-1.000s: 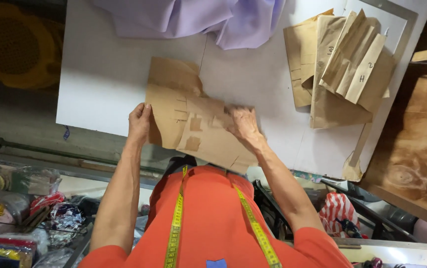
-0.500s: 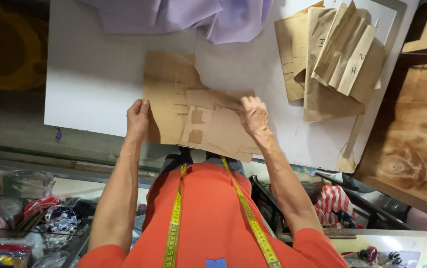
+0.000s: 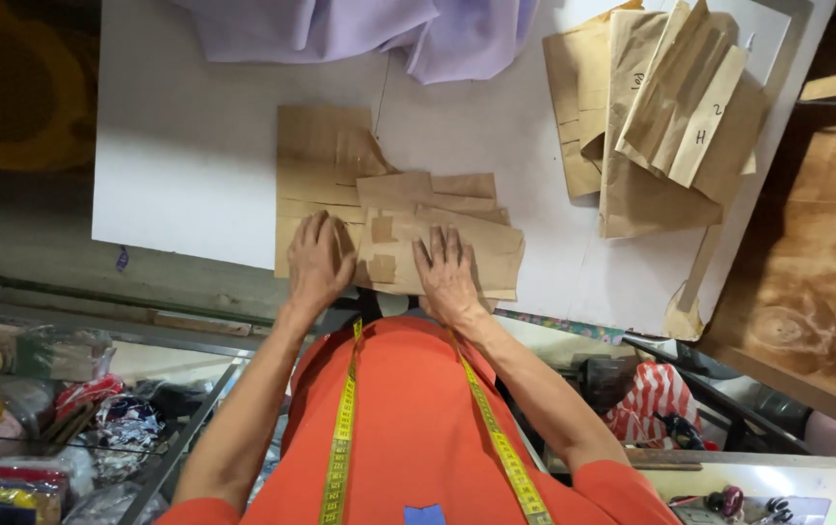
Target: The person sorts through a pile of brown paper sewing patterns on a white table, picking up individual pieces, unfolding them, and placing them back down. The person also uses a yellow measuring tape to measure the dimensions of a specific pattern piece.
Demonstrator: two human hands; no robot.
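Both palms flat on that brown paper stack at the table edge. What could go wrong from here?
1. The brown paper pieces lie right at the near edge of the white table; with the left hand and right hand pressing flat, a slide toward the body could push sheets off.
2. The pieces overlap loosely, so pressure may crease or shift them out of line.
3. The lilac fabric lies close behind; pieces pushed away could slip under it.

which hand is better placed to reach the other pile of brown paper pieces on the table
Right, probably. The right hand lies flat on the near brown paper pieces, on the side facing the other pile, which sits at the far right of the white table. The left hand would have to cross over.
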